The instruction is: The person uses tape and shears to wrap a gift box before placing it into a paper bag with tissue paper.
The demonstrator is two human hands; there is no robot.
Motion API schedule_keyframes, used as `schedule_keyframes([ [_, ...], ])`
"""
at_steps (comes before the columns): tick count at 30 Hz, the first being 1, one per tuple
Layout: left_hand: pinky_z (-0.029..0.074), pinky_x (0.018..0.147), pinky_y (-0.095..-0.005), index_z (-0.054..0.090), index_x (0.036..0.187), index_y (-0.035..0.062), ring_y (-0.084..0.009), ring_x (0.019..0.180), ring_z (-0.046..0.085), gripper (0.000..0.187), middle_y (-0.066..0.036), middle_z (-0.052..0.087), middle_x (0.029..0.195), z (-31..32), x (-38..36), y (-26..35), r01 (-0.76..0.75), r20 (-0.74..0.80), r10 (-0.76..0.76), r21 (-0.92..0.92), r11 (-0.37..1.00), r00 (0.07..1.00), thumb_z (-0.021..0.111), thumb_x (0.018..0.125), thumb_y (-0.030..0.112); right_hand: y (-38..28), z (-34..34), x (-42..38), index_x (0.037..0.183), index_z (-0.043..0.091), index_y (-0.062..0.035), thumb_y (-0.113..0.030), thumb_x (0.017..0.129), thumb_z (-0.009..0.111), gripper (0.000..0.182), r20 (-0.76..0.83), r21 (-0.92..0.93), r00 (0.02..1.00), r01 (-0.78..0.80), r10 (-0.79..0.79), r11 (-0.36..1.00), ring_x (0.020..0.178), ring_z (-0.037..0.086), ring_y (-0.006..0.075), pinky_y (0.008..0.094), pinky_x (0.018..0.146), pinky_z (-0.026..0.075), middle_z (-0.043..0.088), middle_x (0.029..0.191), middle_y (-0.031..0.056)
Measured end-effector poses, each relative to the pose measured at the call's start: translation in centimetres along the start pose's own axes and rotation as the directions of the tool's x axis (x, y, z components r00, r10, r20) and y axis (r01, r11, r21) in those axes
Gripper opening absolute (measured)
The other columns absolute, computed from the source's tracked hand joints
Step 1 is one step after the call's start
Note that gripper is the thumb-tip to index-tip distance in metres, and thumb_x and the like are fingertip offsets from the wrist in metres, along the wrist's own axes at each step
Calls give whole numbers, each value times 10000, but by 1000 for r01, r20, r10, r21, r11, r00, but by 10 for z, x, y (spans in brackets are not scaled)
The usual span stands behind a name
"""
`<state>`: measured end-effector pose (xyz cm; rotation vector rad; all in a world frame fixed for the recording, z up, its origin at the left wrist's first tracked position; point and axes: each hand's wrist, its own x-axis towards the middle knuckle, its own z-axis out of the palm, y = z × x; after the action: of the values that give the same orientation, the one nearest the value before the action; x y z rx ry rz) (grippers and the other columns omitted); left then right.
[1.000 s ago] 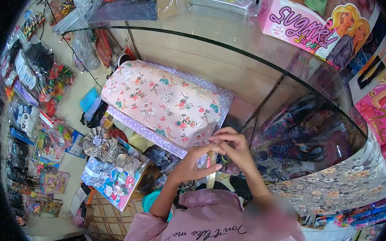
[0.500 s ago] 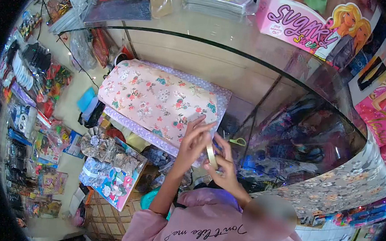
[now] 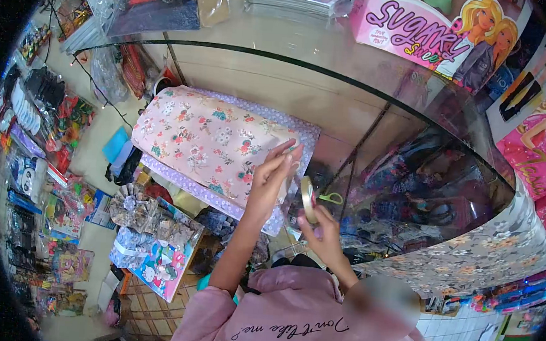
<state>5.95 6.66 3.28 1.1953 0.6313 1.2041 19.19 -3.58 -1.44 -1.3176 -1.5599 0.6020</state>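
My right hand (image 3: 323, 228) is closed around the lower part of a narrow roll of tape (image 3: 308, 200), which stands on edge between thumb and fingers. To its left, my left hand (image 3: 272, 175) is raised with its fingers stretched out; whether a thin strip of tape runs to it cannot be made out. Below that hand lies a parcel in pink floral wrapping paper (image 3: 202, 137). Beneath the parcel is purple patterned paper (image 3: 183, 184), showing along its edges. Green-handled scissors (image 3: 330, 198) lie just beyond the tape roll.
A glass counter edge (image 3: 281, 59) curves behind the parcel. On the glass stand a pink box (image 3: 385, 20) and a packaged stack (image 3: 297, 1). At lower left are a bow-topped gift (image 3: 134, 208) and a Hello Kitty picture (image 3: 160, 267). Packaged goods cover the left side.
My hands have moved apart. The right hand has shifted slightly right with the tape roll, and the left has moved up, away from it. The whole view has shifted slightly.
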Motion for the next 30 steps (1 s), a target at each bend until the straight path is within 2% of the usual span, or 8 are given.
schedule_keyframes([
  [5, 375, 985, -369, 499, 1206, -35, -255, 1177, 449, 364, -115, 358, 1327, 5, -2, -5, 4, -77, -15, -147, 989, 997, 402, 952, 208, 10, -9, 3, 1020, 592, -5, -194, 833, 595, 266, -92, -103, 990, -120, 111, 987, 760, 610, 320, 365, 605, 461, 610, 904, 199],
  [8, 379, 980, -372, 500, 1200, -44, -265, 1176, 450, 365, -120, 353, 1330, 9, -8, -5, -58, -58, 58, 5, 998, 997, 402, 953, 206, -3, -18, 5, 1022, 604, -31, -231, 829, 595, 278, 24, -282, 924, -360, 382, 889, 757, 611, 328, 369, 556, 445, 613, 903, 203],
  [12, 383, 976, -376, 507, 1198, -36, -264, 1187, 439, 362, -119, 359, 1326, 4, -15, -4, -51, -110, 42, -86, 995, 993, 416, 944, 206, 18, -20, 11, 920, 595, 12, -209, 812, 608, 247, 24, -252, 998, 64, -60, 966, 703, 556, 291, 366, 774, 377, 581, 743, 147],
  [13, 381, 974, -373, 510, 1200, -30, -262, 1192, 433, 361, -117, 357, 1327, 2, -17, -4, -63, -126, 57, -46, 997, 990, 419, 942, 206, 29, -21, 11, 966, 578, 6, -182, 831, 569, 232, 114, -232, 993, 40, -14, 972, 782, 533, 281, 360, 844, 322, 568, 817, 131],
  [16, 375, 965, -361, 520, 1204, -6, -255, 1194, 425, 348, -115, 359, 1322, -5, -28, -2, -116, -144, 134, 129, 985, 980, 445, 926, 190, 51, -20, 14, 912, 562, -16, -168, 835, 534, 173, 119, -218, 970, 234, -212, 947, 841, 500, 291, 384, 808, 319, 550, 921, 129],
  [21, 369, 939, -336, 536, 1212, 42, -236, 1139, 443, 372, -120, 399, 1267, -8, -42, -16, -287, 8, 347, 578, 764, 938, 559, 845, 94, 57, -31, 39, 922, 558, -22, -145, 854, 486, 158, 148, -261, 983, 149, -113, 954, 900, 497, 293, 388, 810, 321, 531, 918, 125],
  [28, 346, 969, -360, 533, 1185, 4, -245, 1170, 386, 329, -131, 399, 1227, 6, -40, -46, -295, 153, 252, 489, 821, 956, 524, 865, 81, 93, -24, 52, 970, 552, -22, -175, 864, 497, 194, 73, -408, 977, 213, -202, 887, 916, 485, 290, 380, 830, 325, 524, 928, 122],
  [30, 365, 964, -375, 573, 1097, -24, -245, 1153, 404, 270, -134, 399, 1214, 10, -40, -51, -303, 95, 288, 294, 907, 953, 506, 888, 134, 97, -24, 53, 955, 559, -33, -223, 860, 513, 218, 45, -436, 987, 161, -157, 885, 939, 488, 287, 392, 844, 321, 537, 943, 119],
])
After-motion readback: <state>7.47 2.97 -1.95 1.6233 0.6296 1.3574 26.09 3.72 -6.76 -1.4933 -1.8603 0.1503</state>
